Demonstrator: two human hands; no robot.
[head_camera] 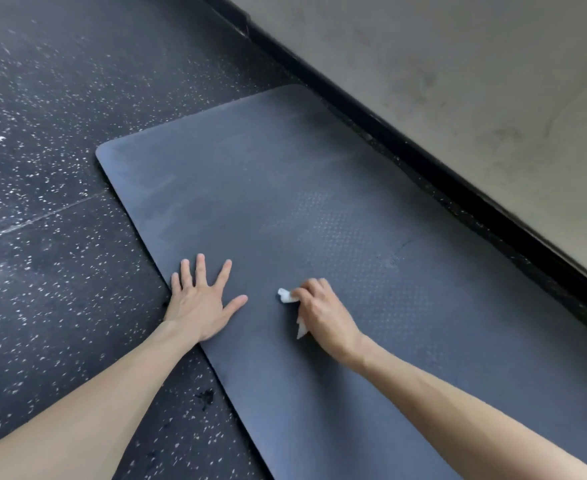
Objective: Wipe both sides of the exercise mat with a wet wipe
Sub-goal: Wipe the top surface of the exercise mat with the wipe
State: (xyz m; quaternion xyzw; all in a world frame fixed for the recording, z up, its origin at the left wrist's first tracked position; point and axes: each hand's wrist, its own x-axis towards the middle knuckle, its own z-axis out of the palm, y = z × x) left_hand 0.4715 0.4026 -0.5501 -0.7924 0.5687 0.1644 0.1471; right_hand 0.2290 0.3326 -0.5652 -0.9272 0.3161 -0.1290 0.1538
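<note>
Exercise mat [320, 202] flat on floor [42, 237], centre frame. Your left hand [200, 303] lies splayed, pinning its edge; right hand [320, 311] fingers grip the wet wipe [287, 296]. Upper face partly wiped, judging by streaks; underside remains.

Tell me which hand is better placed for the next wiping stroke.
Right. The right hand grips the wet wipe on the mat; the left hand lies flat, fingers spread, at the mat's edge.

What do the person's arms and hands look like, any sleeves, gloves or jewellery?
The left forearm and right forearm are bare, no sleeve in view. The left hand and right hand wear no gloves; no watch, bracelet or ring shows.
</note>
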